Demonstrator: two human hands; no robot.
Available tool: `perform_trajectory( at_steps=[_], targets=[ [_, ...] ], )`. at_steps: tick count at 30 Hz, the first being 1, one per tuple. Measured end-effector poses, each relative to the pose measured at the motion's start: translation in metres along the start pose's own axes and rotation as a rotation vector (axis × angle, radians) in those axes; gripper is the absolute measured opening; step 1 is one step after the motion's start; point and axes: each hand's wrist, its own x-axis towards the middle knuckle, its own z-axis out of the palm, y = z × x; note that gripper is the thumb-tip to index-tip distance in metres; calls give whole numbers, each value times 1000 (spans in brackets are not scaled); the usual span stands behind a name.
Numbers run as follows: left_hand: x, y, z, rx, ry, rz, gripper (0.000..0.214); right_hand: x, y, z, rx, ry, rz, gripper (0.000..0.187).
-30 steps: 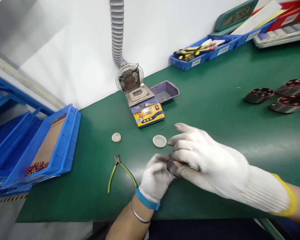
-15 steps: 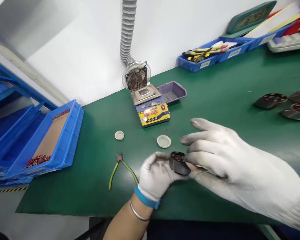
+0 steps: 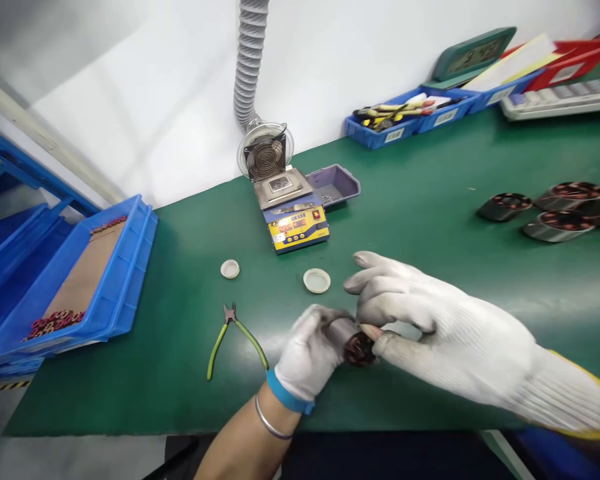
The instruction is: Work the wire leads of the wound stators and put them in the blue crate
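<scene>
My left hand (image 3: 310,350), in a white glove with a blue wristband, is closed around a motor stator (image 3: 341,333). The stator is a dark metal ring, tilted so that the copper windings at its end show. My right hand (image 3: 415,320), gloved too, is at the stator's right edge with thumb and a bare fingertip pinched together. Whatever lies in that pinch is too small to make out; the other fingers are spread. Green-handled cutting pliers (image 3: 233,333) lie with handles apart left of my left hand. Beyond my hands is a pale round dish (image 3: 317,281).
A smaller dish (image 3: 230,269) lies left. Behind stand a yellow-and-blue solder pot (image 3: 297,228), a purple tray (image 3: 335,183) and an exhaust hose (image 3: 250,67). Several stators (image 3: 505,207) sit right. A blue crate (image 3: 125,273) is at left, blue tool bins (image 3: 380,138) at back.
The stator has turned in my left hand, its wound end now facing down and toward me. My right hand stays at its edge. The camera view has shifted slightly right.
</scene>
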Motion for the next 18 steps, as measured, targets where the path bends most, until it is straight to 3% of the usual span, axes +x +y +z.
perform_trajectory(
  at_steps=[1,3,7,9,13,18],
  targets=[
    [1,1,1,-48,90,70,37,-1,0,1,21,4,16,15],
    [6,1,1,-58,150,19,43,-1,-1,3,52,-1,33,16],
    [8,1,-2,104,-143,-360,62,3,-1,-1,96,-69,90,16],
    [4,4,0,100,-206,-342,66,4,1,-5,147,-86,118,18],
    [1,10,5,20,-47,-101,61,3,2,-3,200,-30,107,21],
    [8,-7,-3,192,-69,-357,56,-3,-1,16,251,-28,135,16]
  ],
)
